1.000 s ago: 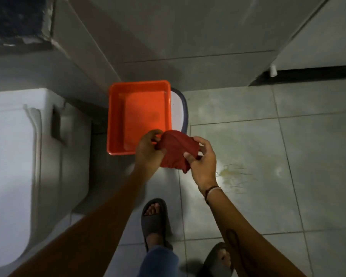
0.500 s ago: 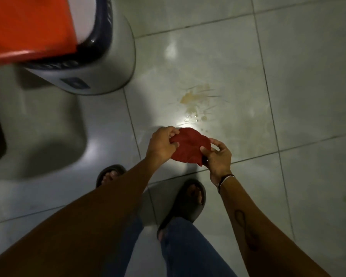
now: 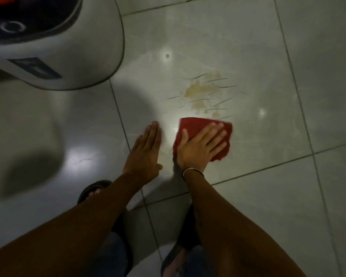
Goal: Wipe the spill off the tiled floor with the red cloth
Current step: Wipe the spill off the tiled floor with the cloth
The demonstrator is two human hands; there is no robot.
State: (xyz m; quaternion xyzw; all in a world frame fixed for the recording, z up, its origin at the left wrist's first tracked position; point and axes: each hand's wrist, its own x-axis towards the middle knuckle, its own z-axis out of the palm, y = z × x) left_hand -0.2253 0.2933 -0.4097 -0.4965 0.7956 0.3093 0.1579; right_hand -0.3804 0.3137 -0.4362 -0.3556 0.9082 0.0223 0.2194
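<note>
A yellowish-brown spill (image 3: 202, 92) with thin streaks lies on a grey floor tile (image 3: 248, 47). Just below it, the red cloth (image 3: 190, 125) is flat on the floor, its far edge touching the lowest drops of the spill. My right hand (image 3: 202, 146) presses down on the cloth with fingers spread, covering most of it. My left hand (image 3: 146, 150) rests flat on the bare tile to the left of the cloth, fingers together, holding nothing.
A round grey bin (image 3: 68, 48) with a dark rim stands at the upper left, close to the spill tile. My two feet in dark sandals (image 3: 92, 190) are at the bottom, under my forearms. Grey tiles with dark grout lines spread to the right.
The cloth was held in the air between both hands; now it lies on the floor under my right hand. My left hand has let go and is flat on the tile. The view is lower and closer.
</note>
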